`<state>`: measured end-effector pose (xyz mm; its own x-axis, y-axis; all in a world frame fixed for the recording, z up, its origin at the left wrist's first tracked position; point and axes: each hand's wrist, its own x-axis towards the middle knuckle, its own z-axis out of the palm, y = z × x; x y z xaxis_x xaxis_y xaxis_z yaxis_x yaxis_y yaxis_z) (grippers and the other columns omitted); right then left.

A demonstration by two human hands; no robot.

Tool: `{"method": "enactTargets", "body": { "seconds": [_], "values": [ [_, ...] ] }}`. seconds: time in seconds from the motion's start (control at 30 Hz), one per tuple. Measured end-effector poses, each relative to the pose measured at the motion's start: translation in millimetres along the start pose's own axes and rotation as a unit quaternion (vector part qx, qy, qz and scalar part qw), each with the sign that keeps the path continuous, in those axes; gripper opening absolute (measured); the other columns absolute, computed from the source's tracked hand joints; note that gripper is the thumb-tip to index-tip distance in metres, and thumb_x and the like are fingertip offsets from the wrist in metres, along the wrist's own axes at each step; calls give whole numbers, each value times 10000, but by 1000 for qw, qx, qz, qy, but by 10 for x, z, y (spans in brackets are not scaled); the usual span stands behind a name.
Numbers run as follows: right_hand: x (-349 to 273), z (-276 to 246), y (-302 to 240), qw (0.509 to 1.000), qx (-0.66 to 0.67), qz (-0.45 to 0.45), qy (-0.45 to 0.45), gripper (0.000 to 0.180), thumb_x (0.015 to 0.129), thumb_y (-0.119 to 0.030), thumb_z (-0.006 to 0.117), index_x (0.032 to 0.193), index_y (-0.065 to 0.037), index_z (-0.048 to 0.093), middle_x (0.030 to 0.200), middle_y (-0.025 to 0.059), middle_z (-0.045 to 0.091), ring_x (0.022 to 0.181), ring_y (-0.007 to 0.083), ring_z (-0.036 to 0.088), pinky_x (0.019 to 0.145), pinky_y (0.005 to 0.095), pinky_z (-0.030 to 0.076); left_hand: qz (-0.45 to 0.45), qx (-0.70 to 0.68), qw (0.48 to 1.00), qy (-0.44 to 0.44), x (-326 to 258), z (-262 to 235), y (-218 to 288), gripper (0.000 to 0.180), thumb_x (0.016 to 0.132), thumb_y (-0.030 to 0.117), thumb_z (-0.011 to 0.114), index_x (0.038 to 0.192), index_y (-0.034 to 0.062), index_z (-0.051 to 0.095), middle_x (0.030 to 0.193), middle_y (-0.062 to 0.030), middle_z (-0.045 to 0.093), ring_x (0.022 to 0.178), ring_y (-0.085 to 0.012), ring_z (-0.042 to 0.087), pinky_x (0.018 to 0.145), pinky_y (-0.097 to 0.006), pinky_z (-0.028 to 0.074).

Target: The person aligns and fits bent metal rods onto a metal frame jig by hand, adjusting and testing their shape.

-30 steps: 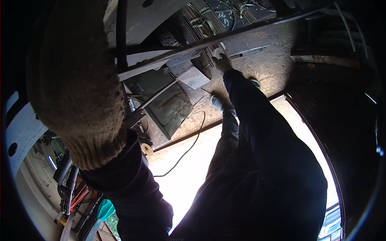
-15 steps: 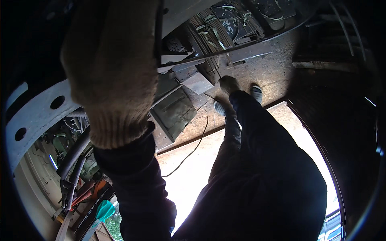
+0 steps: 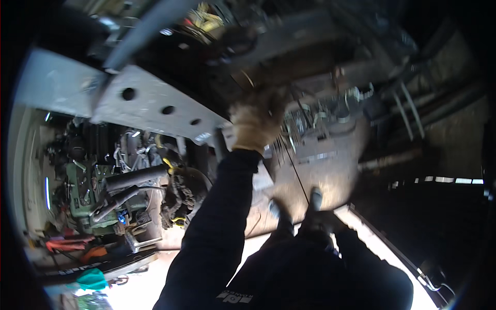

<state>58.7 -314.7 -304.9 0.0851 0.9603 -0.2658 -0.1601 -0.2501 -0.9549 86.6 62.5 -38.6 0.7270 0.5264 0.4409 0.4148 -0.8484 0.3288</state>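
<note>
My left hand (image 3: 253, 124), in a pale knitted work glove, reaches up by the end of a grey metal beam (image 3: 150, 95) with round holes along its face. Motion smears its fingers against dark machinery, so what they touch is unclear. Lower and to the right, my right hand (image 3: 326, 222) lies in deep shadow in front of my body. A thin dark rod (image 3: 297, 170) slants down from near the left glove to the right hand, which appears closed around its lower end.
Below the beam at left sits a green machine (image 3: 85, 194) with a thick grey tube (image 3: 137, 178) beside it. Orange-handled tools (image 3: 70, 243) and a teal cloth (image 3: 92, 279) lie lower left. Pale rods (image 3: 411, 111) stand at right. My shoes (image 3: 316, 195) are on the brown floor.
The view has swung, showing more of the beam and green machine. My left hand has moved away from close up, toward the beam's end; my right hand is now nearer my body.
</note>
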Motion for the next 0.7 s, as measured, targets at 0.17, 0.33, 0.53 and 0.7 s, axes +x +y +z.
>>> {"method": "enactTargets", "body": {
  "seconds": [0.17,0.33,0.53,0.7],
  "values": [
    [-591,-123,-714,957,263,110,52,241,951,-143,590,1026,65,685,939,137,713,866,215,677,810,328,530,25,-1,996,81,-57,-118,84,270,894,295,624,1083,113,688,996,-153,691,906,-365,663,837,-477,508],
    [-813,14,-1099,925,331,95,158,202,923,-90,600,1015,78,663,853,106,682,788,191,666,743,308,532,169,-57,984,-14,-453,-330,633,473,822,231,690,1252,76,566,1165,-126,577,956,-238,583,770,-379,510],
    [-460,319,-1627,963,43,-81,251,139,946,-33,521,927,24,645,815,80,608,732,183,593,672,304,483,-35,-190,890,-413,-1642,1094,1355,754,872,543,602,1299,-68,494,1116,-318,638,1040,-442,639,895,-500,499],
    [-205,405,-1565,936,269,-16,227,110,935,-64,567,976,22,622,863,75,622,770,181,611,756,304,503,-51,-293,775,-557,-1464,1052,1333,481,929,467,571,1089,17,635,938,-173,694,920,-304,648,807,-441,495]
  ]
}}
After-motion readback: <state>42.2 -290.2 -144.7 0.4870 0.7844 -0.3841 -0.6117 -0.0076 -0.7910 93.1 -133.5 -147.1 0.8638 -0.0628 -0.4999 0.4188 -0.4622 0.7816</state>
